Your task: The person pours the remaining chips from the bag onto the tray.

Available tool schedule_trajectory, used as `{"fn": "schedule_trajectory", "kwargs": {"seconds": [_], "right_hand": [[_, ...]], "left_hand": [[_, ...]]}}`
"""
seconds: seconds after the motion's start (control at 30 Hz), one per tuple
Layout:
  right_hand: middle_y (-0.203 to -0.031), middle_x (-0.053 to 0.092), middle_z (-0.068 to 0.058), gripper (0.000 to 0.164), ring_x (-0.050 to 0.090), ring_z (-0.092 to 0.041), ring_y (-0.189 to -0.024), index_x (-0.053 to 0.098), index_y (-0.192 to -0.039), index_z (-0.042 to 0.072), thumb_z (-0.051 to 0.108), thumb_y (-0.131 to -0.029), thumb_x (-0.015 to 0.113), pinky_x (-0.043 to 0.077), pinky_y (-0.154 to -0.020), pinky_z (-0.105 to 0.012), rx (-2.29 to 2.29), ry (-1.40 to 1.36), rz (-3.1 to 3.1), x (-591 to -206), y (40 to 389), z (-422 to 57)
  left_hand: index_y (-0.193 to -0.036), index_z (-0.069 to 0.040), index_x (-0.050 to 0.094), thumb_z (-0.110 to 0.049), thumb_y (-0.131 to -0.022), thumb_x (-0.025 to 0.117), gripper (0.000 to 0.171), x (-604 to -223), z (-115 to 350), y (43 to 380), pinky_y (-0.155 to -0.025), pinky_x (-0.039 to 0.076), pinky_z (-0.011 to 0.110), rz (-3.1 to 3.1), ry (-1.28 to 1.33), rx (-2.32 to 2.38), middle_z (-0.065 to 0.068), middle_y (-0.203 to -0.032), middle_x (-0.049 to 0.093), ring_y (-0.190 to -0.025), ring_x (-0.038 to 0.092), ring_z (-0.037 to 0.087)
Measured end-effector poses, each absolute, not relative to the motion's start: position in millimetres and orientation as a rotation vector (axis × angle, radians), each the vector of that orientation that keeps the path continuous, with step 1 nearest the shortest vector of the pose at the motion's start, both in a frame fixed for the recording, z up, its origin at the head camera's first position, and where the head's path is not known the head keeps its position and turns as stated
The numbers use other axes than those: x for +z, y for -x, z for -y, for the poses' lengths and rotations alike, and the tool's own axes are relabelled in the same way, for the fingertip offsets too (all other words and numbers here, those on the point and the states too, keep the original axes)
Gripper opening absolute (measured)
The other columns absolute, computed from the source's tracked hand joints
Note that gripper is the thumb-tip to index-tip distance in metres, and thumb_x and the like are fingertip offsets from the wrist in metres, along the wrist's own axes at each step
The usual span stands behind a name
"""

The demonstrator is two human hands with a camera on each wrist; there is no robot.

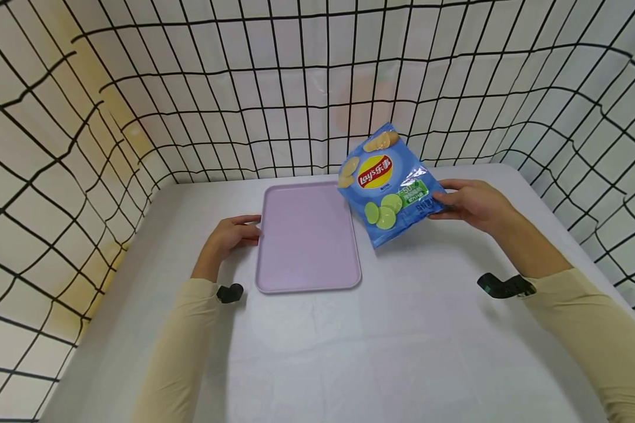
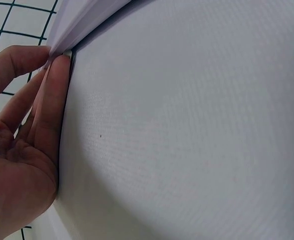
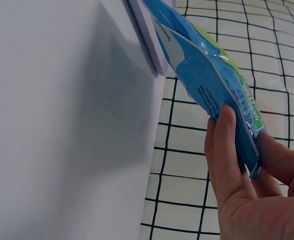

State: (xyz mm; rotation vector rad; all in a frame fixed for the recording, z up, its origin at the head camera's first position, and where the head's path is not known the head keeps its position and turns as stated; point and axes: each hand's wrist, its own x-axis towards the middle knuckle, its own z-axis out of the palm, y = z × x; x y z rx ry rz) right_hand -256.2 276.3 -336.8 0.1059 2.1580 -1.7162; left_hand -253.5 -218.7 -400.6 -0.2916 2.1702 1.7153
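Note:
My right hand (image 1: 473, 202) pinches a blue Lay's chip bag (image 1: 386, 188) by its lower right corner, thumb on the printed front and fingers behind. In the right wrist view the bag (image 3: 202, 75) is tilted and held above the white surface, casting a shadow. The bag's far left edge overlaps the upper right corner of a pale purple tray (image 1: 309, 241) in the head view. At the tray's left side, my left hand (image 1: 232, 235) grips the rim. The left wrist view shows the thumb over the tray's edge (image 2: 94, 20) and the fingers low against it.
A white cloth-covered table (image 1: 391, 346) lies under everything. Black wire grid panels (image 1: 296, 88) stand along the back and both sides. A small black camera mount sits on each wrist, the left one (image 1: 229, 293) close to the tray's lower left corner.

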Motion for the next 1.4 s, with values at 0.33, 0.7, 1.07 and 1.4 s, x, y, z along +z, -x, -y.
{"fn": "schedule_trajectory", "kwargs": {"seconds": [0.33, 0.7, 1.07, 1.4], "right_hand": [[-0.098, 0.073, 0.011, 0.063, 0.074, -0.012, -0.093, 0.035, -0.156, 0.001, 0.027, -0.104, 0.059, 0.062, -0.091, -0.033, -1.727, -0.061, -2.147, -327, 254, -265], [-0.097, 0.072, 0.010, 0.066, 0.074, -0.013, -0.092, 0.036, -0.156, 0.000, 0.031, -0.103, 0.061, 0.062, -0.091, -0.038, -1.727, -0.093, -2.129, -317, 255, -256], [-0.098, 0.071, 0.007, 0.063, 0.073, -0.015, -0.091, 0.038, -0.154, 0.000, 0.030, -0.103, 0.060, 0.062, -0.091, -0.041, -1.746, -0.105, -2.115, -313, 258, -242], [-0.098, 0.073, 0.004, 0.059, 0.074, -0.017, -0.090, 0.041, -0.152, -0.002, 0.028, -0.104, 0.059, 0.060, -0.093, -0.044, -1.725, -0.084, -2.125, -314, 262, -229]], "left_hand": [[-0.146, -0.009, 0.055, -0.009, -0.093, 0.070, 0.056, -422, 225, 264, -0.077, 0.061, 0.018, -2.217, 0.269, 1.714, 0.000, -0.098, 0.073, -0.075, 0.071, 0.006], [-0.144, -0.008, 0.057, -0.009, -0.092, 0.070, 0.054, -429, 227, 268, -0.073, 0.059, 0.016, -2.242, 0.274, 1.709, -0.004, -0.090, 0.072, -0.074, 0.070, 0.006], [-0.144, -0.009, 0.058, -0.008, -0.092, 0.070, 0.053, -429, 227, 267, -0.072, 0.060, 0.017, -2.245, 0.288, 1.713, -0.004, -0.089, 0.072, -0.074, 0.070, 0.006], [-0.145, -0.003, 0.055, -0.003, -0.092, 0.067, 0.054, -410, 221, 259, -0.080, 0.062, 0.024, -2.196, 0.300, 1.728, 0.001, -0.091, 0.073, -0.076, 0.071, 0.010]]}}
